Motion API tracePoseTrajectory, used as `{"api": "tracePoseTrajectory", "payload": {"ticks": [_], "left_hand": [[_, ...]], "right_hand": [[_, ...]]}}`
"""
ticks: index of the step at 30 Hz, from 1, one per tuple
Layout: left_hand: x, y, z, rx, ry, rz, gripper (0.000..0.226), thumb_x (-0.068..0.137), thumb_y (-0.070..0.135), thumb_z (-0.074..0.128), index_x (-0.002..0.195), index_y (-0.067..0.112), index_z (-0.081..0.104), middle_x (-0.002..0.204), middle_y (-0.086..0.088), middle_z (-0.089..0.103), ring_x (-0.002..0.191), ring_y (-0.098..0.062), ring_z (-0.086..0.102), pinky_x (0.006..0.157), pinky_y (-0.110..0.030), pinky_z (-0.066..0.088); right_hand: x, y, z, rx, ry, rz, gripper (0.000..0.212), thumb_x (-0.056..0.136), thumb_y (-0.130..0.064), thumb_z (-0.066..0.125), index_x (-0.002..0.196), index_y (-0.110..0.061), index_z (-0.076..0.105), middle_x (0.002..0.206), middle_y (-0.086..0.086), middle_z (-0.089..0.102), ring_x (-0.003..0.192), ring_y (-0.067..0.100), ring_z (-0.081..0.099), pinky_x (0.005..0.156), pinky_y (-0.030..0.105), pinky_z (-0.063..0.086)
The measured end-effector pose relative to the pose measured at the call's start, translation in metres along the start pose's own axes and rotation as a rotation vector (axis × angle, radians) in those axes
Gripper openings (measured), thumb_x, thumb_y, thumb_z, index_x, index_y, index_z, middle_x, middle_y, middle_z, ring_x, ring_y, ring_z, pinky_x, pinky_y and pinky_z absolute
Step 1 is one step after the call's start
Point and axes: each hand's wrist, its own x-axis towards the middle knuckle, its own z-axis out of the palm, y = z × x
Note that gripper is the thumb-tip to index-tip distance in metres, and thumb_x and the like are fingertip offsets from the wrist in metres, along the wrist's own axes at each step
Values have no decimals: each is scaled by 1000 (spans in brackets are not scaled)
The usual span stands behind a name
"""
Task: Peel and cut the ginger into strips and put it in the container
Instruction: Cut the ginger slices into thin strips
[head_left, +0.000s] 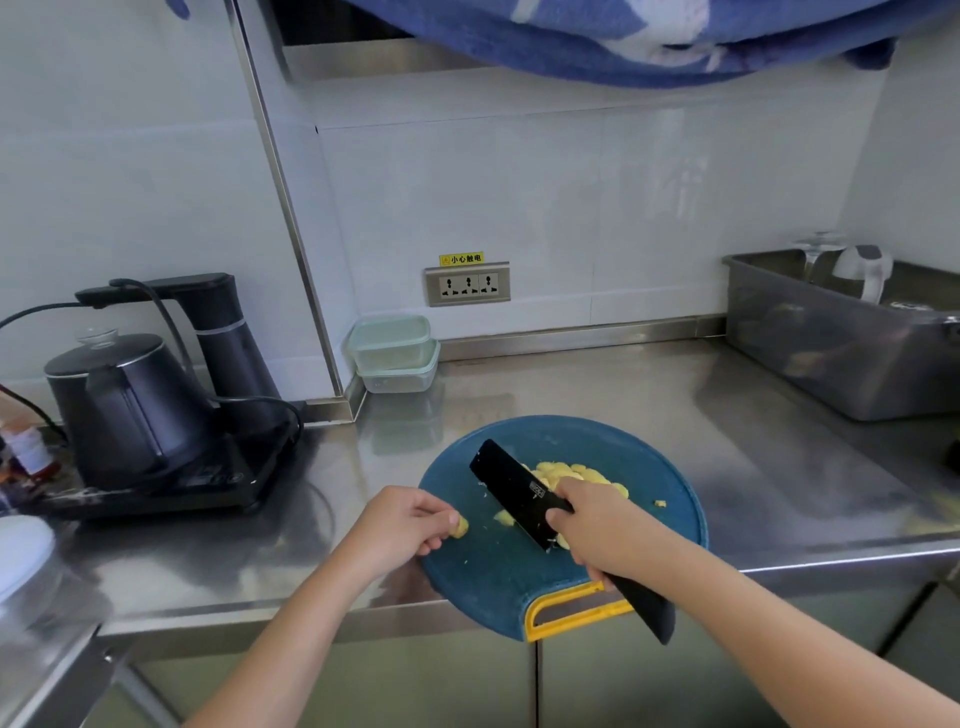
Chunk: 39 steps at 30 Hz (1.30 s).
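A round blue cutting board with a yellow handle lies at the counter's front edge. My right hand grips a black knife, blade raised over the board and pointing up-left. Behind the blade lies a pile of yellow ginger slices. My left hand pinches a small ginger piece at the board's left edge. Another slice and small bits lie beside the blade. Two stacked clear containers with pale green lids stand against the back wall.
A black kettle on its base with a water dispenser and cables fills the left counter. A steel tub with a jug stands at the back right. A wall socket is behind. A blue cloth hangs overhead.
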Motion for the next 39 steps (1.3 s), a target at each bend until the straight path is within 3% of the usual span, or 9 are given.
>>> {"api": "tracePoseTrajectory", "payload": {"ticks": [5,7,13,17,21,26,31,36,39], "left_hand": [[-2,-4,-1,132,52,31,6,82,30,71,77,30,75,75,11,72,58,2,56,59,-15,43],[-2,-5,-1,144,87,43,5,83,28,71,86,25,73,78,11,70,62,0,60,61,-15,48],[-7,-7,4,144,106,65,38,70,22,84,103,19,64,86,8,62,67,0,56,58,-5,39],[-8,-7,9,234,118,141,26,79,16,76,104,18,69,82,9,63,65,0,54,58,-4,39],[-6,-8,8,267,104,169,27,82,18,72,108,25,69,84,13,63,69,1,56,61,-4,40],[-7,-8,12,261,134,225,27,82,15,72,105,27,65,84,16,60,71,-1,57,66,-5,43],[-10,-10,22,268,188,240,16,82,17,71,93,28,68,84,10,63,72,-2,56,66,-8,43],[-10,-8,21,115,174,162,29,75,7,76,89,30,63,82,8,64,71,-7,58,64,-8,45],[-10,-9,20,136,195,164,26,76,13,76,90,30,63,84,9,64,72,-10,60,63,-11,46]], "right_hand": [[5,-3,4,-146,137,-95,11,98,-20,39,101,-12,44,86,5,51,71,19,50,55,20,36],[4,-9,11,-171,155,-139,10,98,-20,38,101,-14,44,91,6,51,81,21,49,57,18,34],[0,-25,29,-230,162,-165,24,98,-17,37,118,-8,47,93,6,48,87,28,54,59,29,38],[-5,-24,37,-194,203,-182,23,98,-18,37,118,-10,45,80,0,43,81,21,48,55,18,31],[-10,-27,50,-310,218,-162,24,100,-18,38,122,-9,41,75,-1,38,79,17,47,49,20,28],[-18,-34,56,-243,226,-173,22,99,-16,33,119,-10,41,91,4,44,81,20,44,51,19,25],[-12,-37,56,-248,179,-231,20,99,-14,35,117,-8,41,88,5,43,80,21,44,52,19,26],[0,-34,47,-393,169,-268,22,103,-22,36,121,-9,39,67,-4,32,54,8,35,43,22,24],[5,-34,49,-398,162,-264,23,102,-20,38,122,-9,38,65,-5,34,52,4,34,43,20,26]]}}
